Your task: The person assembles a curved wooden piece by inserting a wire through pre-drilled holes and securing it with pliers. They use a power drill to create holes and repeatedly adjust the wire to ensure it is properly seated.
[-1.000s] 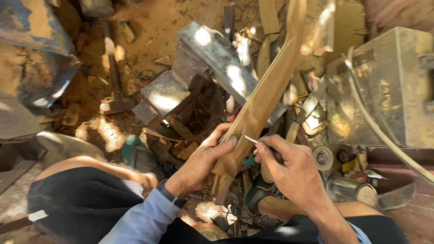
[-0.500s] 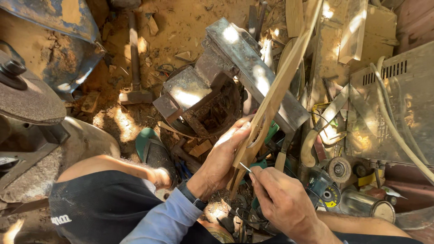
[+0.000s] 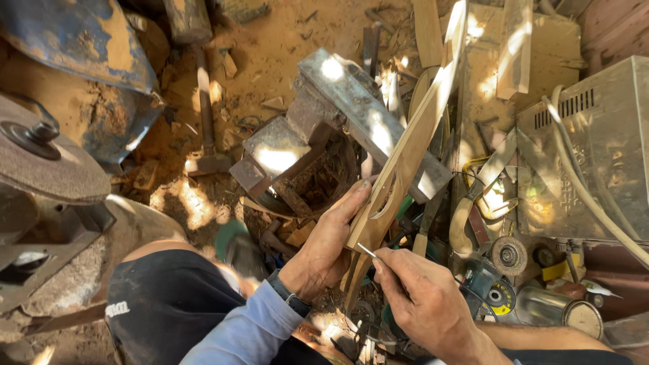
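My left hand (image 3: 329, 240) grips the lower part of a long, thin wooden piece (image 3: 412, 145) that slants up to the right. The piece has a curved cut-out near where I hold it. My right hand (image 3: 422, 301) pinches a thin metal tool (image 3: 367, 251) whose tip touches the wood just below the cut-out. My knees in dark shorts frame the bottom of the view.
A grey metal block (image 3: 365, 115) rests on rusty steel pieces on the sandy ground. A grinding wheel (image 3: 47, 159) is at the left, a hammer (image 3: 203, 122) behind, a grey metal box (image 3: 595, 149) with a hose at the right, an angle grinder (image 3: 497, 270) beside my right hand.
The view has shifted and come closer. My right hand has brought the thin tool up against the wood below the cut-out; my left hand keeps its hold.
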